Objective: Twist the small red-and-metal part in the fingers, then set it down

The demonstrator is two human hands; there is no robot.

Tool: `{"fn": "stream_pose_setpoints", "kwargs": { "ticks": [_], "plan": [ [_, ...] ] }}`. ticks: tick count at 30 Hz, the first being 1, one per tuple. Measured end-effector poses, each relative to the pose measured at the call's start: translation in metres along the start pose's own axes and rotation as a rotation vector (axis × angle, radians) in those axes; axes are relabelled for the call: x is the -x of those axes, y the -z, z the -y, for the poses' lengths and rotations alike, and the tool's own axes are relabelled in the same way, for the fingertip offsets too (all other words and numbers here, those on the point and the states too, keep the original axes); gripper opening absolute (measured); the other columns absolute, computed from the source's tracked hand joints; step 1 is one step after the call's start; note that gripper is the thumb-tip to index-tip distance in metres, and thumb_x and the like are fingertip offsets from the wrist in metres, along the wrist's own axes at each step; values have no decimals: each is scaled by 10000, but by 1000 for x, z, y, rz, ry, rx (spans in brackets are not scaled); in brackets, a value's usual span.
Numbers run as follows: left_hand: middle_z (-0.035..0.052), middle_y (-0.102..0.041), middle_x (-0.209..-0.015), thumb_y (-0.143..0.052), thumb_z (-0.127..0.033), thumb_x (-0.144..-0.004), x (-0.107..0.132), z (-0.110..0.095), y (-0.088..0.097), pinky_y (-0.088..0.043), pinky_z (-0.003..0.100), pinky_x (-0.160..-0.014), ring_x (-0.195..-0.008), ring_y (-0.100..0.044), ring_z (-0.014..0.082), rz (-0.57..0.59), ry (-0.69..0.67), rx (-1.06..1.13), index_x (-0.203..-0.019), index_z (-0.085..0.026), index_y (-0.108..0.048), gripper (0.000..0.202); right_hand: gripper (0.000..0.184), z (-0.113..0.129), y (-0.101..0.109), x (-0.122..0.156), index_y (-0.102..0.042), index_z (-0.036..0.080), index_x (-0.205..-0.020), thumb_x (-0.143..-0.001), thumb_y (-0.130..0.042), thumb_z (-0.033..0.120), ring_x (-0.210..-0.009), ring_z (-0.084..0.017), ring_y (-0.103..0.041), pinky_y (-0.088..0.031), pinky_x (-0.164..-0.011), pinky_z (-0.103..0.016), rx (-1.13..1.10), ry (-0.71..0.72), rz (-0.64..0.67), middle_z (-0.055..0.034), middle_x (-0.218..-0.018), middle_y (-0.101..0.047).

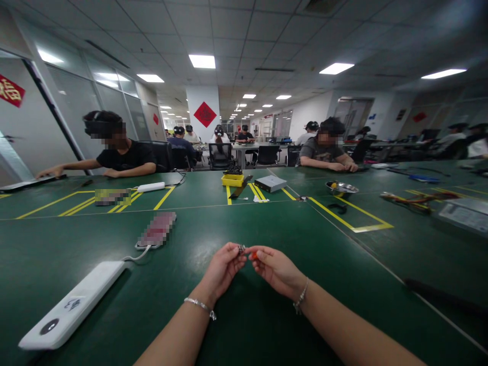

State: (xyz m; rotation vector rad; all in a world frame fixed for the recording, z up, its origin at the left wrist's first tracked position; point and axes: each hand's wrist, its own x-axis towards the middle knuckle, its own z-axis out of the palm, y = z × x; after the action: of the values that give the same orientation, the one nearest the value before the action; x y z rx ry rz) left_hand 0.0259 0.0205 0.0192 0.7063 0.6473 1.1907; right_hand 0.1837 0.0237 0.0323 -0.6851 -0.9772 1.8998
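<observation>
The left hand [224, 269] pinches a small metallic piece [241, 248] over the near middle of the green counter [160, 305]. Just right of it, the right hand [278, 272] grips a small orange piece [254, 255], its index finger extended to the metallic one. At near left, a white device [82, 300] bears a label with handwritten marks too small to read surely; its cable runs to a phone [157, 230] with a blurred screen. On the far left wall, a red diamond sign [10, 90] reads 福 in gold.
</observation>
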Motion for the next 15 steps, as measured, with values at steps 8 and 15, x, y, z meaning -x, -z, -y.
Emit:
{"fn": "stream_pose_setpoints", "kwargs": {
  "ticks": [8,15],
  "plan": [
    [26,-647,-860,-685,-114,-597,-1,1,0,-436,190,-694,-684,-585,69,-4,-72,-85,-801,-155,-532,258,163,0,5,-3,-614,134,-727,-582,-675,95,-659,-69,-560,-435,-691,-220,-48,43,-87,-19,-777,-631],
    [21,-658,-798,-693,-101,-562,-4,4,0,-416,199,-696,-706,-585,85,-25,-156,-142,-760,-149,-550,249,190,0,4,-2,-599,139,-757,-592,-691,161,-587,-57,-542,-432,-610,-207,-49,15,-109,-11,-727,-628]
  ]
}}
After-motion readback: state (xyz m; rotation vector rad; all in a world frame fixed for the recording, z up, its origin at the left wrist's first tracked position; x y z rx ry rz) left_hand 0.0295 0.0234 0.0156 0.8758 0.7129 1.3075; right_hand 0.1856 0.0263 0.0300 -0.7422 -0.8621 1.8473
